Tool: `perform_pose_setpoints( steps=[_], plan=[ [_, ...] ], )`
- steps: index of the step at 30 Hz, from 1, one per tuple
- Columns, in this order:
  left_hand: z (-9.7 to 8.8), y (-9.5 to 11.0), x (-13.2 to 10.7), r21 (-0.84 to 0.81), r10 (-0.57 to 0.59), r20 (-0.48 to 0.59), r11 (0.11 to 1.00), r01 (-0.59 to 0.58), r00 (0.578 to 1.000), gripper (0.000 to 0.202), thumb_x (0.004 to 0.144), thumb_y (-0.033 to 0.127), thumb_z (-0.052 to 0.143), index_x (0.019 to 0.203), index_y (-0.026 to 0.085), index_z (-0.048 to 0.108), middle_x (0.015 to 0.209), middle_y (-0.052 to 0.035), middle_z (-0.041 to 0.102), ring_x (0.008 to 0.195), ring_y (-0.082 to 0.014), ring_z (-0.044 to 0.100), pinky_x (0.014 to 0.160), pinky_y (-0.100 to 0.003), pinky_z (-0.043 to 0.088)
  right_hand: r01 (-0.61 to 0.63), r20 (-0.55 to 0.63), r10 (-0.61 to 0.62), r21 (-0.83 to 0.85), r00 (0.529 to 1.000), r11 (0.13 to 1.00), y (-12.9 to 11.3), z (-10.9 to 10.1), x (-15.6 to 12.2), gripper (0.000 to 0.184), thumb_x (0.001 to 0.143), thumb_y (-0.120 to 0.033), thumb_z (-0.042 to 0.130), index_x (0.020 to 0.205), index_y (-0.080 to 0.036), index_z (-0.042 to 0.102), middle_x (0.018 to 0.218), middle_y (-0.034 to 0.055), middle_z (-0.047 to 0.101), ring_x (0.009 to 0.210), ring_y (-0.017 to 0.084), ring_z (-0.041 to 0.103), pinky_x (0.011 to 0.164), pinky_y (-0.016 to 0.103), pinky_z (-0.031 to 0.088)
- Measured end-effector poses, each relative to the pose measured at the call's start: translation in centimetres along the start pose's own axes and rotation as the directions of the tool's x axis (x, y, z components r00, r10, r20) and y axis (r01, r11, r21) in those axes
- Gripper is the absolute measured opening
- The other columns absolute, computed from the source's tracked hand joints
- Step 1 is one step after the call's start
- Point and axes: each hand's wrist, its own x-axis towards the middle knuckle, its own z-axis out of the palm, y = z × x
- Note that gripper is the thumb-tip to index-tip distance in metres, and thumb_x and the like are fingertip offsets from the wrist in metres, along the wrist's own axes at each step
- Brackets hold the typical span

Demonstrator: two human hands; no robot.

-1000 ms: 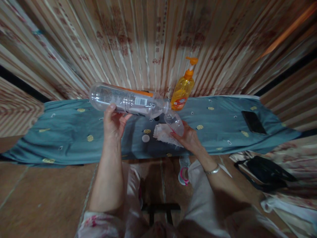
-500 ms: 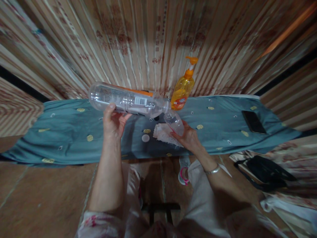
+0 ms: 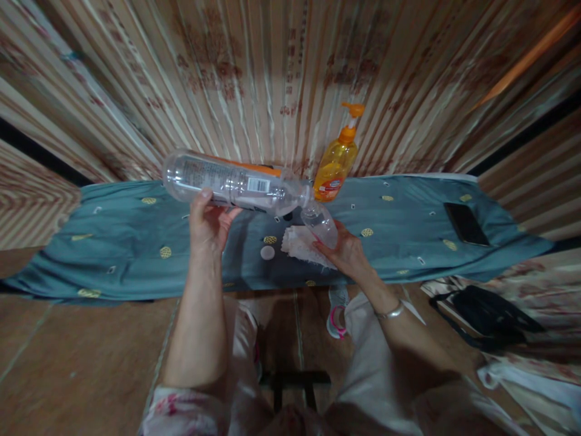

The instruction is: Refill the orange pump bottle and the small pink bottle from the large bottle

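Observation:
My left hand (image 3: 211, 221) is closed around a large clear plastic bottle (image 3: 227, 181) with a printed label and barcode. The bottle is tipped nearly level, its neck pointing right. My right hand (image 3: 342, 249) grips a small clear plastic cup (image 3: 319, 225), tilted so that its mouth meets the bottle's neck. Whether liquid runs between them I cannot tell. Below the cup lies a folded whitish cloth (image 3: 299, 245), partly hidden by it. A round white cap (image 3: 267, 252) rests left of the cloth. Just behind the cup stands an orange pump bottle (image 3: 334, 166) of yellow liquid.
A teal cloth with pineapple prints (image 3: 127, 242) covers the long narrow table. Toward its right end lies a black phone (image 3: 466, 223). A patterned curtain (image 3: 263, 79) hangs behind. On the right, below table height, is a black bag (image 3: 492, 315).

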Motion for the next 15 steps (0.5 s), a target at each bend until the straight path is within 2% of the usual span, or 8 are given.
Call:
perform_pose_setpoints(
  steps=[6, 15],
  plan=[
    [-0.39, -0.02, 0.18, 0.016, 0.004, 0.060, 1.000, -0.005, 0.998, 0.032, 0.067, 0.048, 0.087, 0.086, 0.028, 0.071, 0.093, -0.0046, 0.077, 0.101, -0.0284, 0.076, 0.087, -0.045, 0.067, -0.011, 0.010, 0.011, 0.030, 1.000, 0.999, 0.04, -0.08, -0.02, 0.070, 0.088, -0.063, 0.073, 0.138, -0.016, 0.062, 0.115, 0.0221, 0.081, 0.104, 0.039, 0.079, 0.089, 0.055, 0.065],
    [-0.13, -0.01, 0.09, -0.020, 0.002, 0.028, 1.000, -0.002, 1.000, 0.032, 0.063, 0.046, 0.089, 0.086, 0.029, 0.074, 0.092, -0.0037, 0.079, 0.098, -0.0275, 0.076, 0.085, -0.043, 0.068, -0.030, 0.033, 0.030, 0.020, 0.999, 0.999, -0.06, -0.20, -0.05, 0.074, 0.088, -0.065, 0.073, 0.139, -0.013, 0.060, 0.117, 0.0247, 0.079, 0.107, 0.040, 0.078, 0.091, 0.056, 0.065]
  ],
)
